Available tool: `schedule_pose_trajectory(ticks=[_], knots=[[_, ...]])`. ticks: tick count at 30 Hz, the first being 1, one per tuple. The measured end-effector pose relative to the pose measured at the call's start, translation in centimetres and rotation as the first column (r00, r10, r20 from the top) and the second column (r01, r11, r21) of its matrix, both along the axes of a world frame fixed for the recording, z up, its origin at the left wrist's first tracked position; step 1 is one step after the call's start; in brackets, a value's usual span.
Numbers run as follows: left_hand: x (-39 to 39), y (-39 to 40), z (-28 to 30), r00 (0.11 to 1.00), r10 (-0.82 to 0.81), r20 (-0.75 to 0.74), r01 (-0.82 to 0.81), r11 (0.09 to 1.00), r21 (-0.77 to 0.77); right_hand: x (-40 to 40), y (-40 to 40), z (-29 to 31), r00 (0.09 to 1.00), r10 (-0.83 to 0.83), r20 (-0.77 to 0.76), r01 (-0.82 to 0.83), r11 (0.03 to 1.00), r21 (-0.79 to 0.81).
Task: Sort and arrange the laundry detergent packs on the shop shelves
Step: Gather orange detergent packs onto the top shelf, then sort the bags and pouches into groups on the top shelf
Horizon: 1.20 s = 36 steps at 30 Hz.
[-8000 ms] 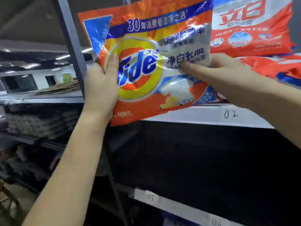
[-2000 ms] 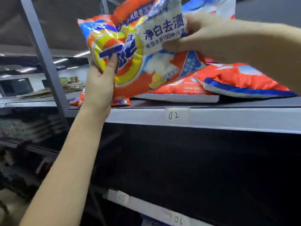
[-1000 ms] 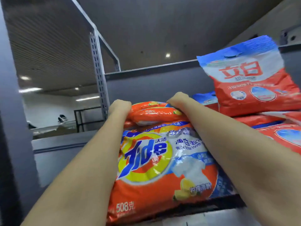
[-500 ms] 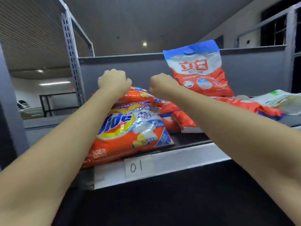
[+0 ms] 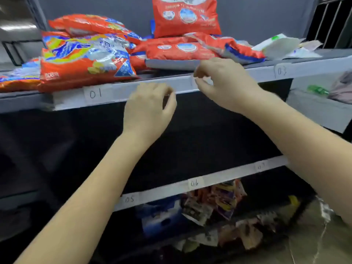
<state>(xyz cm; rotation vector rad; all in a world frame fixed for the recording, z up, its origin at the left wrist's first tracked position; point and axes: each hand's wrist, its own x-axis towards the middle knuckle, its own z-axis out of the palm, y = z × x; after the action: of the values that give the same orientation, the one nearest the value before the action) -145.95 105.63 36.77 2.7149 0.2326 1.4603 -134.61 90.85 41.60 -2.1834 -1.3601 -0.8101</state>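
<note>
Your left hand (image 5: pixel 148 107) hangs in front of the top shelf's front edge (image 5: pixel 118 93) with its fingers (image 5: pixel 162 90) loosely curled and holding nothing. Your right hand (image 5: pixel 224 82) is beside it, slightly higher, its fingers (image 5: pixel 200 73) also loosely bent and empty, just short of the shelf lip. Up and to the left of your left fingers, the orange Tide detergent pack (image 5: pixel 85 60) lies flat on the top shelf above the "01" label (image 5: pixel 95 94), its lower end overhanging the edge. More orange packs (image 5: pixel 85 24) are piled behind it. Directly above your right fingers, red detergent packs (image 5: pixel 179 49) lie flat, and one red pack (image 5: pixel 185 16) stands upright against the back wall. Beyond your right fingers, pale packets (image 5: pixel 282 46) lie near the "03" label (image 5: pixel 281 71). Well below both hands, under the "06" label (image 5: pixel 194 182), assorted blurred packets (image 5: pixel 215 202) fill the lower shelf.
</note>
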Motion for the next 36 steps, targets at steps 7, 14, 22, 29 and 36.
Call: schedule_pose_trajectory(ticks=[7,14,22,29,36], knots=[[0.8,-5.1,-15.6,0.956,-0.110,-0.270,0.062,0.981,-0.183,0.2,-6.5,-13.7,0.973,-0.053,-0.225,0.029,0.994,-0.105],[4.0,-7.2,-28.4,0.756,-0.184,-0.629,-0.021,0.952,-0.304,2.2,-9.6,-29.6,0.836,-0.229,-0.499,0.062,0.943,-0.328],[10.3,-5.0,-42.6,0.493,-0.178,-0.852,-0.213,0.925,-0.316,6.4,-9.7,-46.7,0.510,-0.489,-0.708,0.069,0.844,-0.533],[15.5,0.1,-53.1,0.358,-0.180,-0.916,-0.472,0.812,-0.343,9.4,-3.8,-56.2,0.401,-0.444,-0.802,0.018,0.879,-0.477],[18.7,3.1,-59.5,0.555,-0.087,-0.827,-0.524,0.736,-0.429,12.5,2.0,-63.6,0.271,-0.458,-0.846,0.061,0.886,-0.460]])
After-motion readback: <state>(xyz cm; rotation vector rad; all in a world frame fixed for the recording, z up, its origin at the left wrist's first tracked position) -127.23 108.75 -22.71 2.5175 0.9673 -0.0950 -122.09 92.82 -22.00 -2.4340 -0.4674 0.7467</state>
